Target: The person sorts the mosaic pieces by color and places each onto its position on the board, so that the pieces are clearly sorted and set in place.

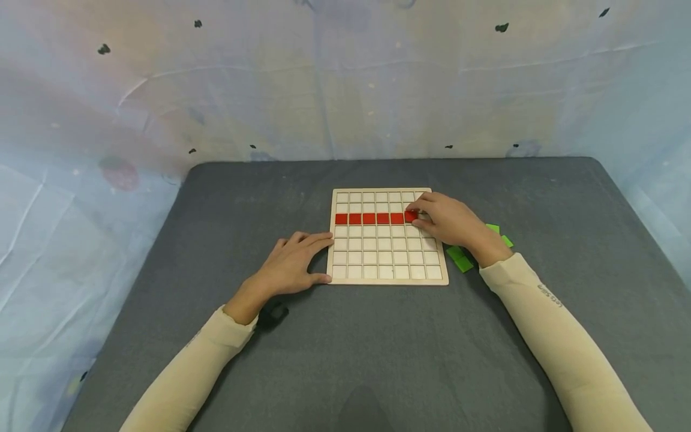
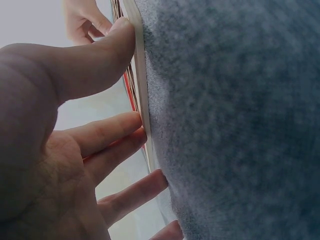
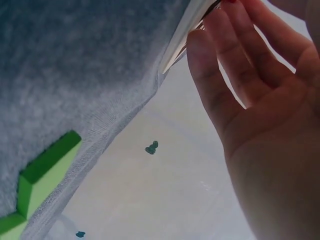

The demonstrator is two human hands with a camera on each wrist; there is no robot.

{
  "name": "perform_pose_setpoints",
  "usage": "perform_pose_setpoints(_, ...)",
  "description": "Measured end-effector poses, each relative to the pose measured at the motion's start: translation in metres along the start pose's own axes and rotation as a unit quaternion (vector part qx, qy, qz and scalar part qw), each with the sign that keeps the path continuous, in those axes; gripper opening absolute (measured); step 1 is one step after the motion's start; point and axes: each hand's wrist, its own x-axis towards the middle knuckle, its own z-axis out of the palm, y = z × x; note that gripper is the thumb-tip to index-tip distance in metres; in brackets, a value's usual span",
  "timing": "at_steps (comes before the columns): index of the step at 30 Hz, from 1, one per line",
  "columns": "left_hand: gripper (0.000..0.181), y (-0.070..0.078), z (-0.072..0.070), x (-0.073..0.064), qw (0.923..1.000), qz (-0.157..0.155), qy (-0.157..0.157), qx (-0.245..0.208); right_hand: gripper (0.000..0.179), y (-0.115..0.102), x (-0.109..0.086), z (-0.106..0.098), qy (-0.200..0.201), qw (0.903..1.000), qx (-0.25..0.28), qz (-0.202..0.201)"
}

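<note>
A pale wooden grid board lies flat on the table. Several red square tiles fill a row of its cells from the left side. At the right end of that row, my right hand pinches another red tile between thumb and fingers, over the board's cells. My left hand is at the board's left edge, thumb and fingers spread and fairly straight. In the left wrist view, the thumb and fingertips touch the board's side.
Loose green tiles lie on the dark grey table to the right of the board, partly hidden under my right wrist. A small dark object shows beside my left wrist. Behind the table hangs a pale patterned cloth.
</note>
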Motion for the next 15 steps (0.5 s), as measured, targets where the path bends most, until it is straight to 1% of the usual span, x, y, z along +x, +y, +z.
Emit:
perform_pose_setpoints(9,0.079,0.0003,-0.0002,-0.0008,1.0,0.0,-0.003,-0.004,0.034,-0.0003,-0.0009,0.0011,-0.006,1.0,0.0,0.001)
perform_pose_setpoints(15,0.079,0.0004,-0.0004,-0.0008,1.0,0.003,0.002,-0.005,0.033,0.0007,-0.0017,0.0011,0.0,1.0,0.001,-0.006)
